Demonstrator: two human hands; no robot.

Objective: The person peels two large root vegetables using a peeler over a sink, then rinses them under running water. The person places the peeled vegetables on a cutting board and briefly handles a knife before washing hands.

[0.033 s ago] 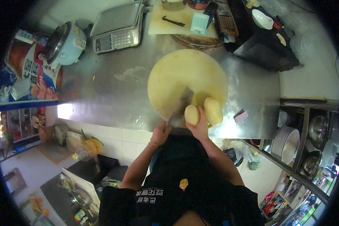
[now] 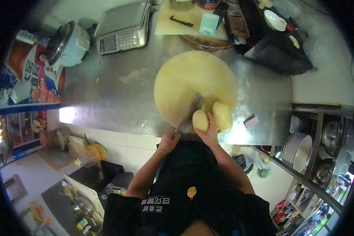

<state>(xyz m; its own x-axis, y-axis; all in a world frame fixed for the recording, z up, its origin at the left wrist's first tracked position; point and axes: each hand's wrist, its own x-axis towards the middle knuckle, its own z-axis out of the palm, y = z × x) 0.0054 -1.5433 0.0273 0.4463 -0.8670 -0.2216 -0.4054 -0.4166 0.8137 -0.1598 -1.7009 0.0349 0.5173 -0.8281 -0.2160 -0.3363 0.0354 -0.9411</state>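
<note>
My left hand (image 2: 169, 141) is wrapped round the handle of a cleaver (image 2: 191, 109). The broad blade reaches away from me over the near part of a round, yellowish cutting board (image 2: 187, 72). Just right of the blade, my right hand (image 2: 209, 133) holds a pale peeled potato (image 2: 200, 120) on the board's near edge; its fingers press against the potato's right side. A second peeled potato (image 2: 223, 116), longer in shape, lies beyond those fingers at the board's right edge. Blade and held potato are close together; whether they touch I cannot tell.
The board lies on a steel table (image 2: 118, 90). Behind it are a digital scale (image 2: 122, 31) and a rectangular cutting board (image 2: 167, 27). A rice cooker (image 2: 72, 45) stands far left, a black box (image 2: 277, 51) far right. A small pinkish piece (image 2: 251, 121) lies right of the potatoes.
The cleaver blade has turned slightly and shifted right, closer to the held potato, and more of its face shows. My right hand and both potatoes have hardly moved.
</note>
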